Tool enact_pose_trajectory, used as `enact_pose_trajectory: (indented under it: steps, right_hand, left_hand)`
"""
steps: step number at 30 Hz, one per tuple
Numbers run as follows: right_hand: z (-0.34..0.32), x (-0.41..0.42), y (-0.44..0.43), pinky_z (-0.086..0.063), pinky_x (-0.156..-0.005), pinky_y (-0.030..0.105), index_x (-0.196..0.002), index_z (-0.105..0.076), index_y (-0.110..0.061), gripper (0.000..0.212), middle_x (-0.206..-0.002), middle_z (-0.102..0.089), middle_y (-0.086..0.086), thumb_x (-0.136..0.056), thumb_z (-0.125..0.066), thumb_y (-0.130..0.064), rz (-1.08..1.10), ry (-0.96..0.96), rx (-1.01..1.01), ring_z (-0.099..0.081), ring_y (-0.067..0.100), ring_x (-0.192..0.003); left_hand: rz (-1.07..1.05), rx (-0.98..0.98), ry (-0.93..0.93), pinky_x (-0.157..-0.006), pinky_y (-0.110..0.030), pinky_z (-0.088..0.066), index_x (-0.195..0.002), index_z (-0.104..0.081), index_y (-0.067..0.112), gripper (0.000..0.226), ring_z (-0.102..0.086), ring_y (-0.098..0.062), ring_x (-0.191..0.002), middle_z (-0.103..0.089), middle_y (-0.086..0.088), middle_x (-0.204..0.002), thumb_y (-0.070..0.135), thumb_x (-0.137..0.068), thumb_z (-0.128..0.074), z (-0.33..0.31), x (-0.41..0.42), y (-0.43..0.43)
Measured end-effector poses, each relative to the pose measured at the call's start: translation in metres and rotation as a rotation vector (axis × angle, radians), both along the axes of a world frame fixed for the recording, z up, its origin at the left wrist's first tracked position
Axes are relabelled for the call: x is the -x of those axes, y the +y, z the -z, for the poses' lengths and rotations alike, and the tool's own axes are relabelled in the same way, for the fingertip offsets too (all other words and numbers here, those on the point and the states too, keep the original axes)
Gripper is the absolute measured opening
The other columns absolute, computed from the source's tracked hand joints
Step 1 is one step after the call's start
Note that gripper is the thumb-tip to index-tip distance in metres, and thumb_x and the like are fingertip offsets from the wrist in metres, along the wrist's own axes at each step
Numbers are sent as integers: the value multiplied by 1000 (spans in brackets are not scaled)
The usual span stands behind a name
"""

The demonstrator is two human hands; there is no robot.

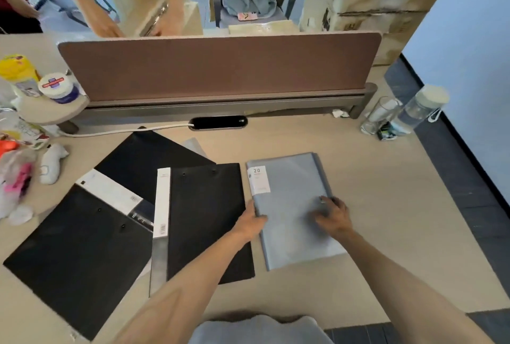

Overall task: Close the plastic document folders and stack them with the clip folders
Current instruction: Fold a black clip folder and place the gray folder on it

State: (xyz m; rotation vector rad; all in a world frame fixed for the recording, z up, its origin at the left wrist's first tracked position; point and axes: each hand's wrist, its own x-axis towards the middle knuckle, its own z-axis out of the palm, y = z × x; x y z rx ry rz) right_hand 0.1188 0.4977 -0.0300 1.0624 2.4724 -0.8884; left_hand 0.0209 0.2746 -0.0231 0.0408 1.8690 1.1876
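A pale blue plastic document folder (289, 200) lies closed on the desk at centre right, with a white "20" label near its top left corner. My left hand (252, 222) grips its left spine edge. My right hand (332, 215) presses flat on its cover near the right edge. Left of it lies a black clip folder (207, 216) with a white label strip along its spine. Further left, another black clip folder (71, 249) lies at an angle. A third black folder (146, 158) lies behind them, partly covered.
A brown desk divider (215, 65) runs across the back, with a cable port (218, 123) and a white cable in front. Bottles (422, 106) and a glass (380, 114) stand at the right edge. Jars, bags and clutter (19, 150) fill the left. Another person's hands work beyond the divider.
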Motion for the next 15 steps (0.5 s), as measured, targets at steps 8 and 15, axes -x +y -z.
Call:
enact_pose_trajectory:
  steps: [8, 15]
  right_hand:
    - [12, -4, 40, -48, -90, 30, -113, -60, -29, 47, -107, -61, 2, -71, -72, -46, 241, 171, 247, -61, 21, -99]
    - [0, 36, -14, -43, -64, 24, -98, -69, -15, 31, -90, -68, 0, -72, -78, -28, 290, 195, 457, -60, 16, -86]
  left_hand:
    - [-514, -35, -98, -67, -24, -48, -117, -56, 8, 35, -63, -16, -87, -67, -4, -105, 8, -84, -67, -8, -4, 29]
    - [-579, -114, 11, -77, -34, -51, -120, -51, 13, 32, -62, -23, -97, -62, -10, -114, 13, -90, -60, -25, 10, -42]
